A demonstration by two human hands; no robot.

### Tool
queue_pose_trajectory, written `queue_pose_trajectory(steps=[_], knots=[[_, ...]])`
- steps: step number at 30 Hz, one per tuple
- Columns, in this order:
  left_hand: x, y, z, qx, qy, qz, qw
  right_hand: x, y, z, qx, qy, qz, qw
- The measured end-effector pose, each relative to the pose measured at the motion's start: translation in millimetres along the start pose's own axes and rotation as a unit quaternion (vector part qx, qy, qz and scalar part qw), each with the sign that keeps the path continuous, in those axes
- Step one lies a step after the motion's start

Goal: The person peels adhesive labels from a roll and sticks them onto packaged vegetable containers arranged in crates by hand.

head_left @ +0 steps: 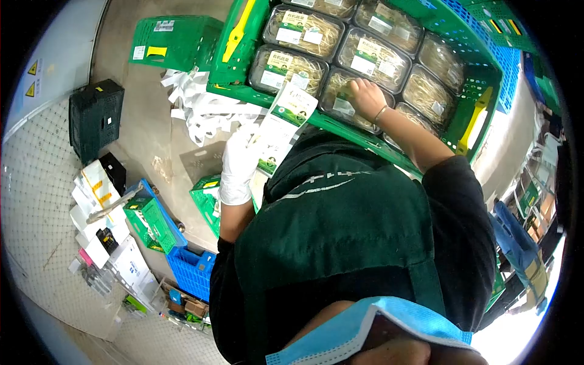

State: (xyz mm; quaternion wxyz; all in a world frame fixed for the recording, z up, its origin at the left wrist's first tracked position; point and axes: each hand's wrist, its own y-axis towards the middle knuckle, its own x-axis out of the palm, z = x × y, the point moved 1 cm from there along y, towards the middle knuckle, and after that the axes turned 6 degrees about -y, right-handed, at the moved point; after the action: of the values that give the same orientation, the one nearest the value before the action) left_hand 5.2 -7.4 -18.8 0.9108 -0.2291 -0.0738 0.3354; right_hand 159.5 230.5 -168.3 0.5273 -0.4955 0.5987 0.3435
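My left hand point(239, 159), in a white glove, is closed on a strip of printed labels point(291, 108) with green and white patches. The strip reaches up to the near edge of a green crate point(359, 141). Clear-lidded packs of pale sprouts point(302, 30) stand in rows in that crate, several of them with labels on the lid. My bare right hand point(368, 100), with a band at the wrist, rests on the near middle pack point(338, 100). Its fingers are bent and close together; whatever lies under the fingertips is hidden.
White backing strips point(210, 109) lie heaped on the floor left of the crate. Beyond them stands another green crate point(176, 45), with a black crate point(97, 118) by the wall. A blue crate point(190, 272) and boxes point(131, 267) are at lower left.
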Motion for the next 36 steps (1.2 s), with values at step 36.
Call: queue_pose_trajectory(steps=[36], knots=[[25,3,3,0.028,-0.258,-0.029,0.965,-28,-108,56,0.174,-0.07,-0.146,0.971]])
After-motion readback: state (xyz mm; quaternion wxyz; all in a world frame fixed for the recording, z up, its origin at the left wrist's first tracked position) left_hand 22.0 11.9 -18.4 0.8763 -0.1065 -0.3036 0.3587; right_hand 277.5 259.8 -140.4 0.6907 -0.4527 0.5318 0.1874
